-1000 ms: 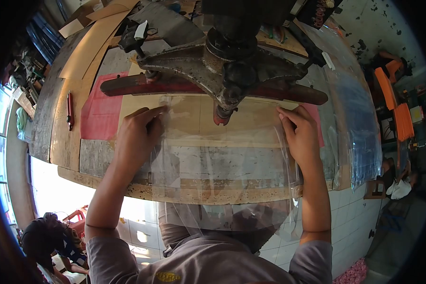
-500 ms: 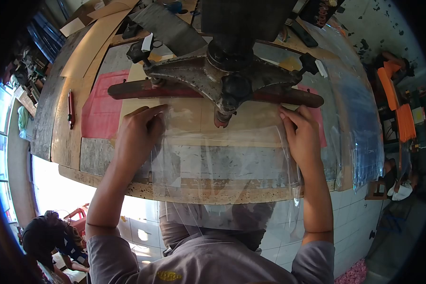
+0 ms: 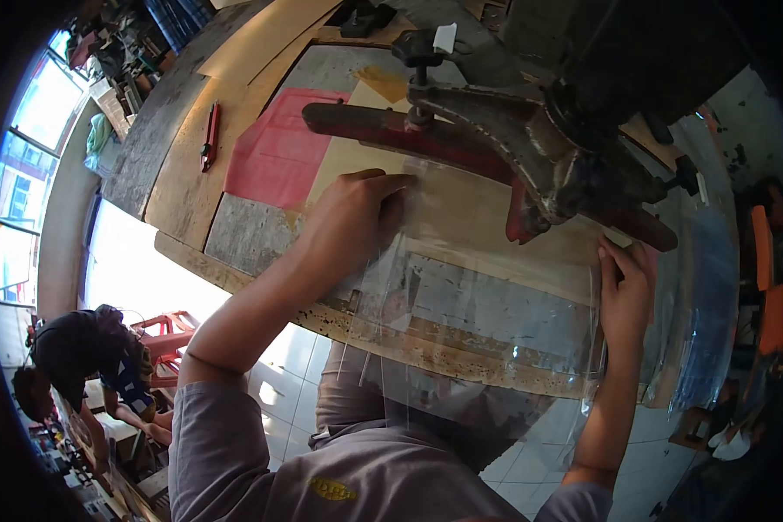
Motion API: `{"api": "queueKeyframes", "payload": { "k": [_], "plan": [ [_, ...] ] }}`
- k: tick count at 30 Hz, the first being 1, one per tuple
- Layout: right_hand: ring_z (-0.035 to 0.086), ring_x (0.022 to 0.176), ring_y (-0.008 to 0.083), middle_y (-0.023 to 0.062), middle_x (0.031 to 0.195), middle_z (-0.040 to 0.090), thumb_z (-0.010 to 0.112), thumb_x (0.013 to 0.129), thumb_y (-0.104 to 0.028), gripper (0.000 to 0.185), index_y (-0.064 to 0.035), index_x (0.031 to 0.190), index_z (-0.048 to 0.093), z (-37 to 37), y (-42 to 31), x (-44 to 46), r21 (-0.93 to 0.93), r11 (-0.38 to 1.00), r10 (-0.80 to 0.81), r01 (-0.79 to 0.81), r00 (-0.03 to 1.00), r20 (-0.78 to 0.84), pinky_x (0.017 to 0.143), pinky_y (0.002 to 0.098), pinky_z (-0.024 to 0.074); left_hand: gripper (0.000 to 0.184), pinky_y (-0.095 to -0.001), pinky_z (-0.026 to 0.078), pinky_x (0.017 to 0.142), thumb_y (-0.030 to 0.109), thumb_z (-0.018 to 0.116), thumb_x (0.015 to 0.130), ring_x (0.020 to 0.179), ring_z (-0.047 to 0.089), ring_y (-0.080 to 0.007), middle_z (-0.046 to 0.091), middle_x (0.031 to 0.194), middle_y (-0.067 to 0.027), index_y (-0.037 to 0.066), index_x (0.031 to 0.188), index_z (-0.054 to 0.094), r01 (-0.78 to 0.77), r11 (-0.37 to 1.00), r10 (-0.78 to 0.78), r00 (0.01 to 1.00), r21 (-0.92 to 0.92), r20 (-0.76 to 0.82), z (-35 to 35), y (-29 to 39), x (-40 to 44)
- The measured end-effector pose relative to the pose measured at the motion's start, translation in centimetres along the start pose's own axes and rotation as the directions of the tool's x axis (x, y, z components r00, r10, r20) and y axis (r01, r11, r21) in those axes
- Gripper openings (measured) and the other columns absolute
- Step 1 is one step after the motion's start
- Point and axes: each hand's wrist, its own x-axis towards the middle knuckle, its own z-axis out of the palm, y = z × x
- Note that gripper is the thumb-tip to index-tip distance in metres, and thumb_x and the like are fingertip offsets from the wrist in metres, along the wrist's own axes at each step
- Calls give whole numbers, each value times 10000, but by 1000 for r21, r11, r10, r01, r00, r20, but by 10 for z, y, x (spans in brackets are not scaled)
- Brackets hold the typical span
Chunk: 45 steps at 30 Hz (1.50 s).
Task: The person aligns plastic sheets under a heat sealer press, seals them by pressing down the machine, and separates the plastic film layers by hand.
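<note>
A clear plastic sheet (image 3: 496, 322) spans between my two hands and hangs over the table's front edge. My left hand (image 3: 357, 213) is closed, pinching the sheet's far left corner. On the other side, my right hand (image 3: 625, 283) pinches the far right corner. Both sets of fingertips are just in front of the long dark-red bar (image 3: 461, 152) of a metal press (image 3: 531, 148). Under the sheet lies a tan board (image 3: 470, 209). A pink sheet (image 3: 278, 148) sticks out to the left of that board.
A red utility knife (image 3: 210, 137) lies on the wooden table at left, near brown card (image 3: 265, 39). Stacked clear plastic (image 3: 705, 304) covers the right end. Another person (image 3: 87, 348) bends over at lower left.
The view has turned left and tilted, so the press now appears farther right. Both hands still pinch the plastic sheet in front of the bar.
</note>
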Motion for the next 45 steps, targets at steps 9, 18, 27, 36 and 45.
{"api": "queueKeyframes", "payload": {
  "k": [9,18,27,36,45],
  "plan": [
    [705,1081,300,149,1148,718,689,984,-69,215,-25,1182,763,0,5,1,26,999,-22,22,1000,11,942,366,530,314,-419,559,759,23,645,880,801,717,-355,714,904,-191,23,1172,762,6,1000,-5,1000,-12,23,-2,-1,-1],
    [698,1119,308,161,1171,721,688,982,-57,207,-12,1170,763,0,1,2,51,998,41,-42,999,29,978,375,519,321,-430,563,761,17,647,865,809,716,-370,716,927,-200,15,1165,762,0,1000,1,1000,-11,19,-3,-1,-2],
    [639,1168,333,151,1189,716,680,987,-74,210,-22,1172,766,0,3,2,-15,999,-49,49,999,2,998,410,498,309,-442,570,768,30,651,863,830,717,-389,720,942,-205,12,1150,766,-5,1000,5,1000,-1,13,-1,-2,-2],
    [593,1261,357,156,1226,714,685,980,-73,204,-25,1158,772,-3,0,2,-27,1000,10,-9,1000,21,1068,444,463,298,-452,573,762,32,636,860,821,714,-394,721,929,-204,3,1123,773,-30,1000,30,1000,-6,1,-2,-2,-2],
    [616,1179,348,155,1159,720,678,994,-100,206,-23,1160,773,-1,1,2,10,999,-44,44,999,-16,1018,429,473,294,-449,572,760,36,643,865,820,714,-394,720,923,-203,9,1126,774,-46,999,46,999,-23,-10,1,-4,-3]
  ]
}}
